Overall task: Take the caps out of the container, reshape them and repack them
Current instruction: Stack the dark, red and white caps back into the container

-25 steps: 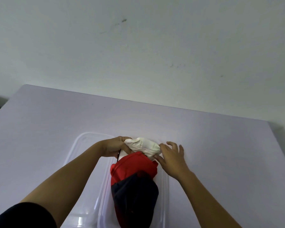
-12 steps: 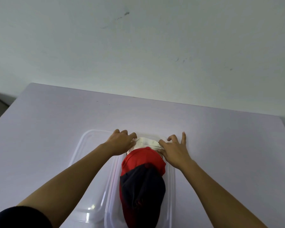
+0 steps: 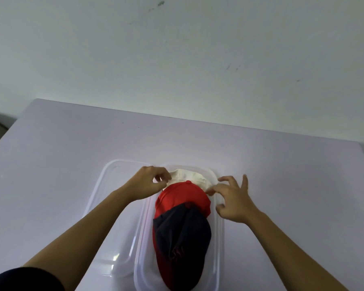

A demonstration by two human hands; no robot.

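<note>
Head view. Against the picture half a second ago, both hands have come off the top of the white cap (image 3: 188, 177). The right hand (image 3: 233, 201), then laid flat on the cap's right side, is now drawn back over the container's (image 3: 220, 238) right rim. Its fingers are spread and bent and it holds nothing. One fingertip lies at the seam between white cap and red cap (image 3: 183, 199); contact cannot be confirmed. The left hand (image 3: 147, 183), then resting over the cap's left side, now sits at its left edge. Its fingers are curled with the tips against the fabric. Whether they pinch it cannot be told. More of the white cap shows than before, and the red cap's top button is now uncovered. The order of the caps is unchanged.

Count: three caps, all inside the container. The white cap is at the far end and the red cap overlaps its near edge. The navy cap (image 3: 181, 244) overlaps the red one and reaches the near end.

One clear container stands on the table (image 3: 72, 143) near its front edge. One clear lid (image 3: 102, 185) lies flat just beside it on the left, partly under the left forearm.

There are two bare hands. A dark sleeve (image 3: 23, 280) shows at the lower left corner. A pale wall (image 3: 177, 59) stands behind the table.
</note>
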